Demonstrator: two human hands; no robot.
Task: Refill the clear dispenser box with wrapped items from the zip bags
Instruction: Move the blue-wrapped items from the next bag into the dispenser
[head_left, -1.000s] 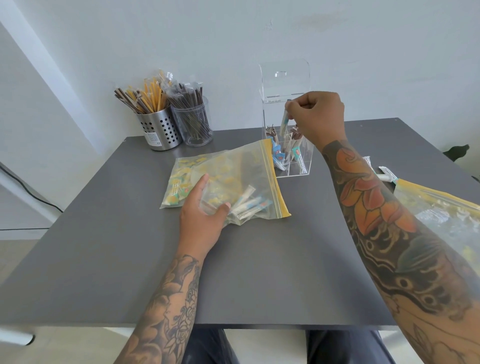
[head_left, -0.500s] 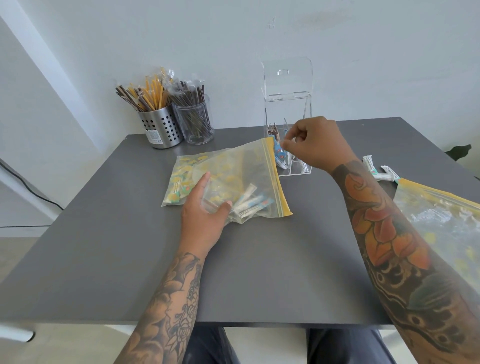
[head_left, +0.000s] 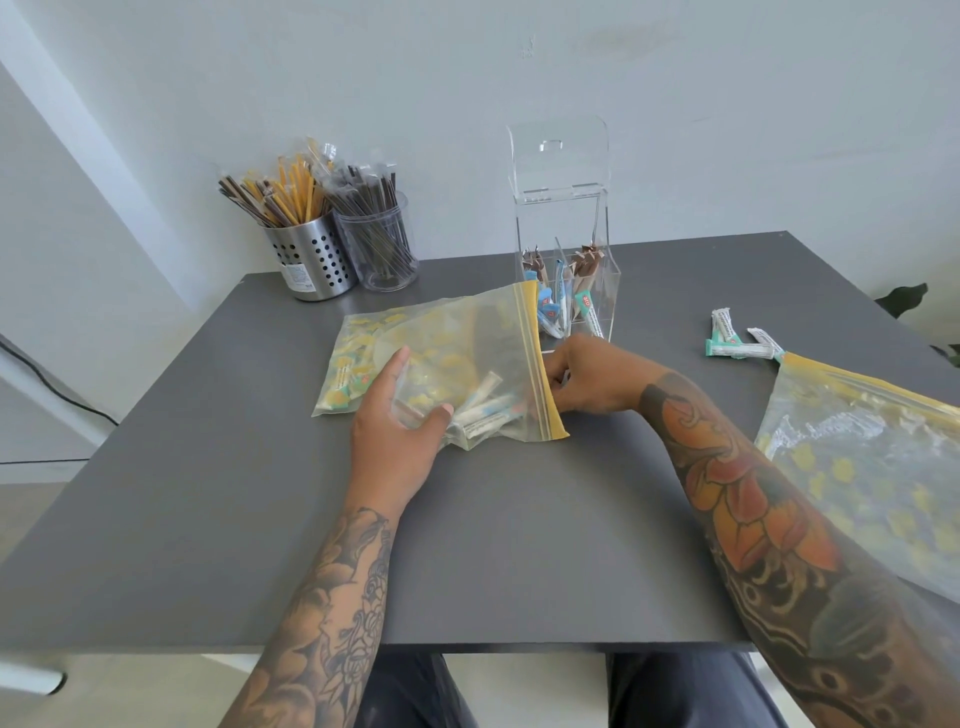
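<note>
Surface: a grey surface in front of you, set against a white wall.
Zip bag: a clear zip bag with a yellow strip lies flat at the centre, wrapped items inside near its mouth.
Left hand: your left hand lies flat on the bag, fingers spread, pinning it down.
Right hand: your right hand is at the bag's yellow mouth, fingers curled; I cannot tell whether they grip anything.
Dispenser box: the clear dispenser box stands just behind the bag, lid up, partly filled.
Second bag: a second zip bag lies at your right, loose packets near it.
Back left: a metal cup and a clear cup of sticks.
</note>
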